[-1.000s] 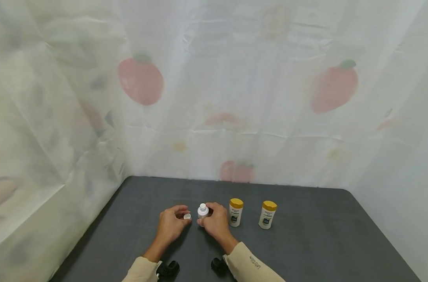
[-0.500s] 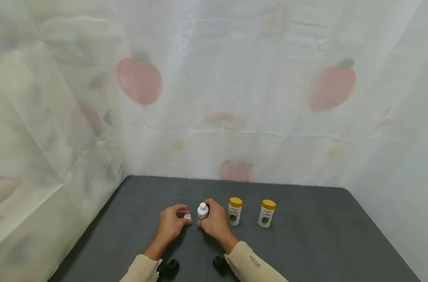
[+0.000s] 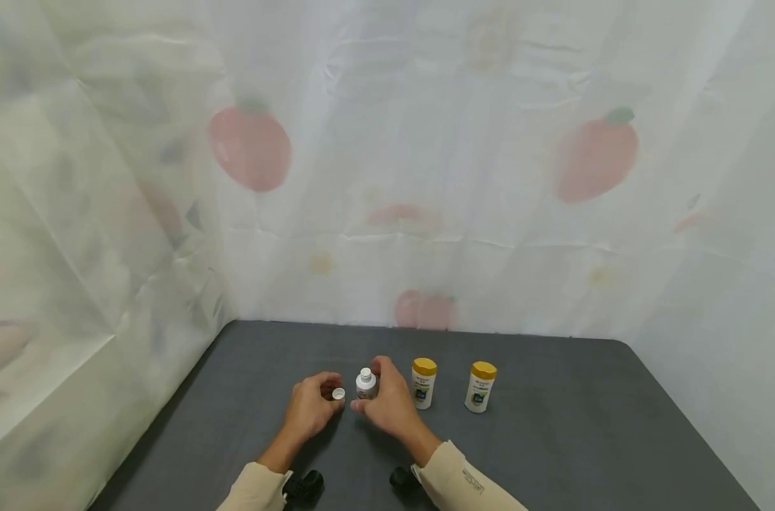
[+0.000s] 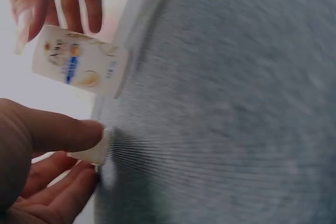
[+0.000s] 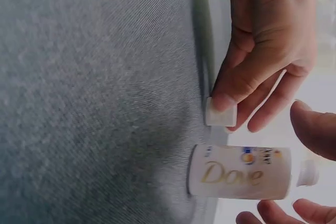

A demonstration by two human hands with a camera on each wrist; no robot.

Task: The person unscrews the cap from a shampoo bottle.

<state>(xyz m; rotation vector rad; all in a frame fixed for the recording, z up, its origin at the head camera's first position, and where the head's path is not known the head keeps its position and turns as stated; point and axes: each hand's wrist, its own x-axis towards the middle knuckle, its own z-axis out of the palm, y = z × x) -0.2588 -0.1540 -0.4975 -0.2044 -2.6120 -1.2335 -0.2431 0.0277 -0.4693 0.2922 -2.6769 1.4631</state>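
Observation:
A small white Dove bottle [image 3: 365,388] stands upright on the dark table, its narrow white neck uncapped. In the right wrist view the lettering on the bottle [image 5: 236,174] shows clearly. My right hand [image 3: 392,406] is spread around it, thumb and fingers apart from its sides. Left of the bottle, my left hand [image 3: 307,407] pinches a white cap [image 3: 339,394] close to the tabletop, its hollow side up. The left wrist view has the cap [image 4: 92,155] between thumb and fingers, with the bottle [image 4: 79,64] beyond it.
Two white bottles with yellow lids stand to the right: a nearer bottle [image 3: 422,392] just past my right hand, and a farther bottle [image 3: 479,392]. The grey table [image 3: 585,426] ends at a white curtain [image 3: 490,177] printed with fruit.
My right hand has loosened from the Dove bottle, its thumb and fingers spreading away. The bottle stays standing. My left hand keeps the cap in nearly the same spot, its opening now more visible.

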